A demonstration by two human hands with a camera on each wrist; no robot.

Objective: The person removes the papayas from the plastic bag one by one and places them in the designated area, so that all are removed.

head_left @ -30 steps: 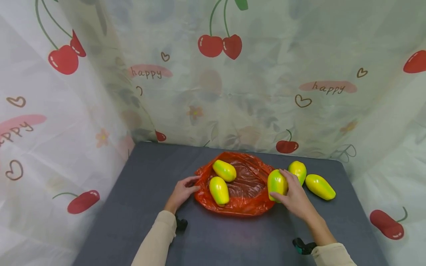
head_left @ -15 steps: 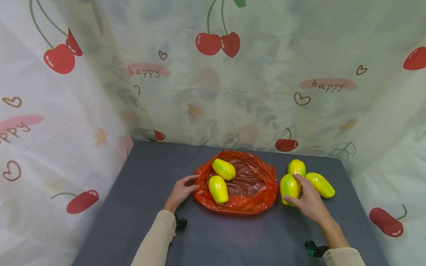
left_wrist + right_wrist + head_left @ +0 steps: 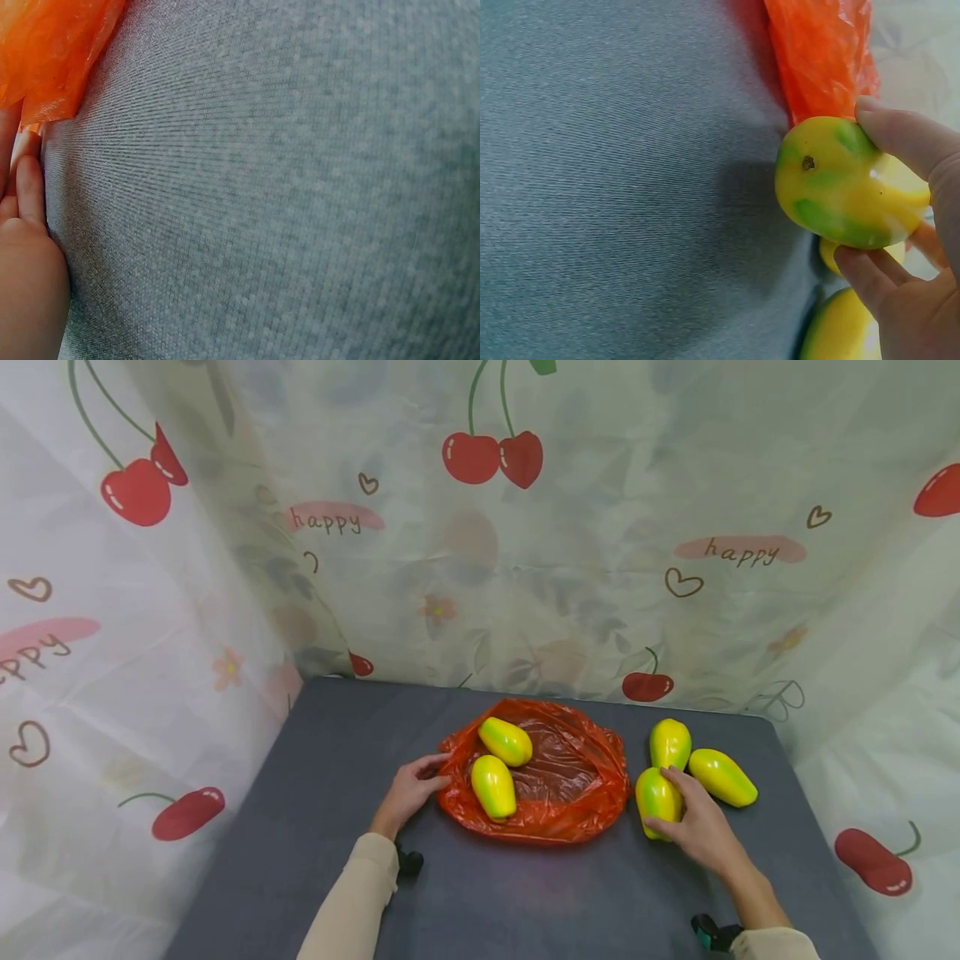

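My right hand (image 3: 701, 827) grips a glossy yellow-green papaya (image 3: 658, 802) between thumb and fingers, just right of the red plastic bag (image 3: 558, 827). In the right wrist view the held papaya (image 3: 832, 180) shows its small dark end spot, close to the bag (image 3: 821, 60). The bag lies with its mouth spread wide. Inside it on the left rest two papayas, one behind (image 3: 506, 742) and one in front (image 3: 493, 789). My left hand (image 3: 407, 793) holds the bag's left edge; in the left wrist view, orange-red film (image 3: 56, 52) partly covers its fingertips.
Two more papayas lie at the right, one upright-looking (image 3: 670, 743) behind the held one and one slanted (image 3: 722, 778). A dark grey tabletop (image 3: 510, 902) carries everything. A cherry-print curtain (image 3: 570, 568) encloses the back and sides.
My right hand has carried the papaya rightward off the bag's right rim, then slightly nearer to me. The bag's right rim now shows. My left hand stays at the bag's edge.
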